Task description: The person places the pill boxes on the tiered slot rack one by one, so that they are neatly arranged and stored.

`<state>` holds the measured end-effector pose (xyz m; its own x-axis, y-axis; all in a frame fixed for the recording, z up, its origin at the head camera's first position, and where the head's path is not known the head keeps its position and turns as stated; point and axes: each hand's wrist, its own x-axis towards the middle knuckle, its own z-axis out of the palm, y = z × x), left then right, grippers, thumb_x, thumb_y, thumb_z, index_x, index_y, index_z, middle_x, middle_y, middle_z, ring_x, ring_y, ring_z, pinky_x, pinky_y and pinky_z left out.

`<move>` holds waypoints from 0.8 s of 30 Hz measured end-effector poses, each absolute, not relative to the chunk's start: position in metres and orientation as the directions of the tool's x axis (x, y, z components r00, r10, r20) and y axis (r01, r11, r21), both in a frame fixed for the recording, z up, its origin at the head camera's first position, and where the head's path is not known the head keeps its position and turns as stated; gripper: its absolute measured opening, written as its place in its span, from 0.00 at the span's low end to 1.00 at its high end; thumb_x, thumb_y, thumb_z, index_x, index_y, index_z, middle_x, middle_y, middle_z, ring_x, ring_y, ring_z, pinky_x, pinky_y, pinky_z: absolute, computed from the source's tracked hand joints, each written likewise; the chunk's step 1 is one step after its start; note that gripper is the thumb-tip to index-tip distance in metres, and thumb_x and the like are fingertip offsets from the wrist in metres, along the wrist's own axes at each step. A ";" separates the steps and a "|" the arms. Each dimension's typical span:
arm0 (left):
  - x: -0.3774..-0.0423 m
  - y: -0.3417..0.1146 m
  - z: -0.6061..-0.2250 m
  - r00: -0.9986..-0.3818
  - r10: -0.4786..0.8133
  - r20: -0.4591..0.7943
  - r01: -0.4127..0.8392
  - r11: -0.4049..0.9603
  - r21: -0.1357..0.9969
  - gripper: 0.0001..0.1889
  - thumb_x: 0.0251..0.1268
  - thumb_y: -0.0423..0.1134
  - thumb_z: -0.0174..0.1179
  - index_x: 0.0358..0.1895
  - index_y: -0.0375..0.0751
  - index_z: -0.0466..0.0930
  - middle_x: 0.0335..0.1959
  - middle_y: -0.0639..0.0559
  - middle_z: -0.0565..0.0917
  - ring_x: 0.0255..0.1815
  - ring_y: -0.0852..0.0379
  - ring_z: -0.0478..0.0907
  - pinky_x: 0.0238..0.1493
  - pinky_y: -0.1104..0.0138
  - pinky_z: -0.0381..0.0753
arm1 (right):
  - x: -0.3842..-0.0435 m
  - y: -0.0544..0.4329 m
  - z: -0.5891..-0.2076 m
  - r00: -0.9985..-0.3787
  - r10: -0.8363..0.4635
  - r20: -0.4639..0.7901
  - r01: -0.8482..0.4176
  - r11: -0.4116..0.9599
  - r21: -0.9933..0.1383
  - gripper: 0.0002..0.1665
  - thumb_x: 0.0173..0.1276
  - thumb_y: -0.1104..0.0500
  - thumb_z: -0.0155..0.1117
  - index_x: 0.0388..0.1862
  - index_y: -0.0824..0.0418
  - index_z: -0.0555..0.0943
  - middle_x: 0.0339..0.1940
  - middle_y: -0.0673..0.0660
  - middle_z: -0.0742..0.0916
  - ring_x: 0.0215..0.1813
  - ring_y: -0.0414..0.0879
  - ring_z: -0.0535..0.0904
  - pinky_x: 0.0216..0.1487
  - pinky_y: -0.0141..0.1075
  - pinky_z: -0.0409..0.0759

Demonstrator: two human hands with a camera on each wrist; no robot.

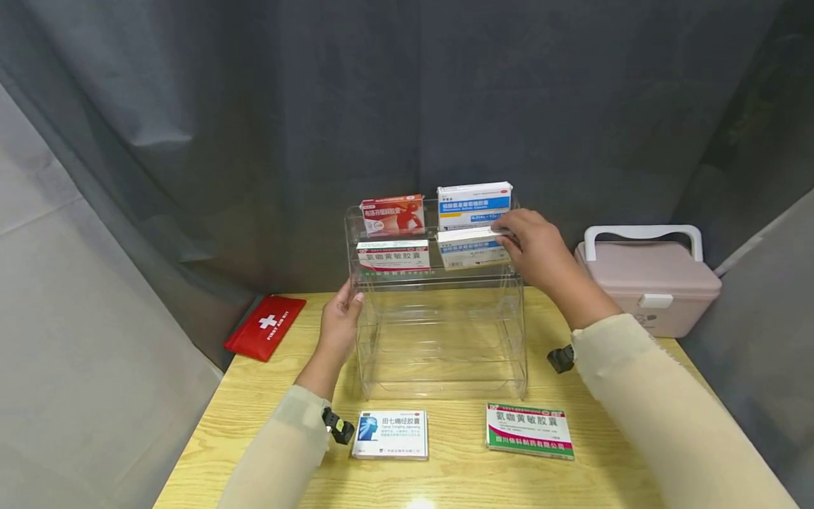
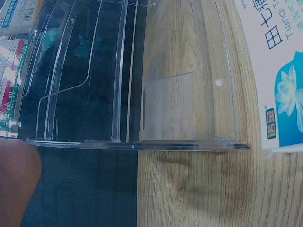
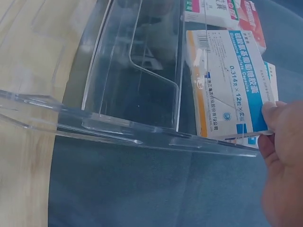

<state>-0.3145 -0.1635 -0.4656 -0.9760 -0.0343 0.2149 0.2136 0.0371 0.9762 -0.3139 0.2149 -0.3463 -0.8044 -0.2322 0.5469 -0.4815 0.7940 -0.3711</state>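
Four boxes in the clear rack point(image 1: 439, 388), two flat on the worktop point(image 1: 483, 481) in front. Right hand point(image 1: 540, 247) pinches the top outer corner of the lower blue-and-white box point(image 1: 473, 256), thumb against fingers; left hand point(image 1: 338, 322) grips the rack's left side panel. Held box sits at the second tier, right side, just below and in front of the upper blue-and-white box point(image 1: 473, 205); green-and-white box point(image 1: 393, 256) beside it on the left, red box point(image 1: 394, 215) above that one. Can't tell if its bottom edge is fully seated. To do this well, I'd judge: left hand braces the rack so it doesn't slide, right hand lowers the box straight behind the front lip, printed face outward, level with its neighbour, then lets go gently. Likely risks: a corner catching the side wall, or knuckles nudging the upper box.
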 end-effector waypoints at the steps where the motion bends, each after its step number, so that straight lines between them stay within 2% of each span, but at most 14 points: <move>1: -0.315 -0.164 -0.466 -0.977 -0.035 0.213 0.212 0.034 0.977 0.30 0.87 0.34 0.54 0.86 0.47 0.64 0.85 0.47 0.68 0.88 0.49 0.63 0.89 0.56 0.62 | -0.314 0.214 -0.347 -0.797 -0.241 0.554 -0.487 0.799 -0.353 0.14 0.85 0.62 0.62 0.63 0.62 0.84 0.67 0.63 0.84 0.71 0.61 0.78 0.69 0.59 0.82; 16: -0.317 -0.164 -0.463 -0.980 -0.033 0.195 0.194 0.036 0.980 0.30 0.88 0.36 0.54 0.87 0.50 0.63 0.86 0.49 0.67 0.88 0.49 0.62 0.89 0.55 0.61 | -0.321 0.209 -0.355 -0.698 -0.300 0.650 -0.559 0.796 -0.232 0.09 0.83 0.65 0.64 0.57 0.64 0.84 0.59 0.64 0.88 0.65 0.62 0.81 0.67 0.58 0.83; 24: -0.317 -0.165 -0.466 -0.983 -0.029 0.182 0.182 0.021 0.983 0.30 0.88 0.37 0.55 0.87 0.49 0.62 0.86 0.51 0.67 0.88 0.51 0.62 0.89 0.58 0.61 | -0.326 0.212 -0.366 -0.573 -0.389 0.721 -0.609 0.791 -0.057 0.07 0.80 0.68 0.66 0.53 0.67 0.84 0.55 0.65 0.89 0.61 0.64 0.84 0.66 0.57 0.85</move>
